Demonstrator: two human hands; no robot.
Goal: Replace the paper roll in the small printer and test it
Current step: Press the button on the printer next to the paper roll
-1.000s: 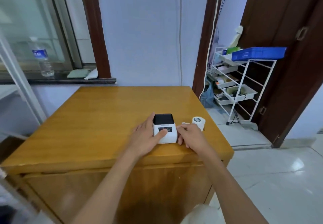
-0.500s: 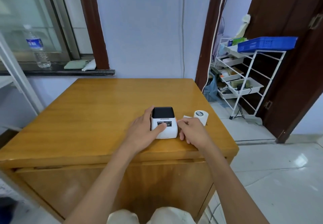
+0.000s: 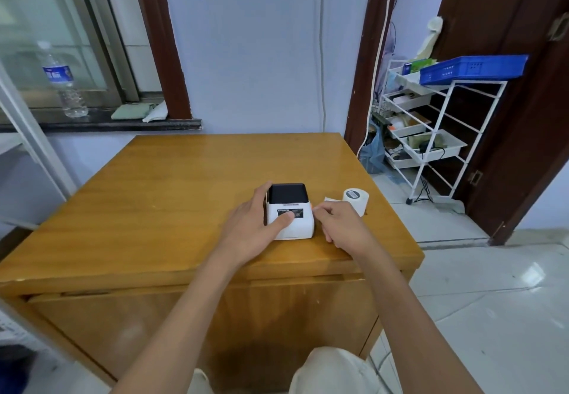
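- White and black, the small printer point(image 3: 289, 211) sits near the front right of the wooden bench point(image 3: 172, 196), its dark lid shut and no paper showing at the front.
- Left hand point(image 3: 258, 226) cups the printer's left side, fingers point(image 3: 261, 192) curled round toward the back and the thumb lying across the front label panel. It holds the printer steady.
- Right hand point(image 3: 340, 224) rests just beside the printer's right side, fingers curled in narrow, their tips at the upper right edge of the casing. Whether they press a catch there cannot be told; they grip nothing that shows.
- Paper roll point(image 3: 356, 199) stands on end just behind the right hand, apart from the printer, with a short tail of paper lying flat on the bench toward the printer.
- Against the views of a second and half a second ago, the hands, printer and roll keep the same arrangement; only the head camera has shifted and shows more of the person's lap.
- My reading: the task is at its start. The lid is not yet open and the roll on the bench is not yet loaded.
- Next the lid has to come up, likely by a release on the right side, while the left hand stops the light casing from sliding.
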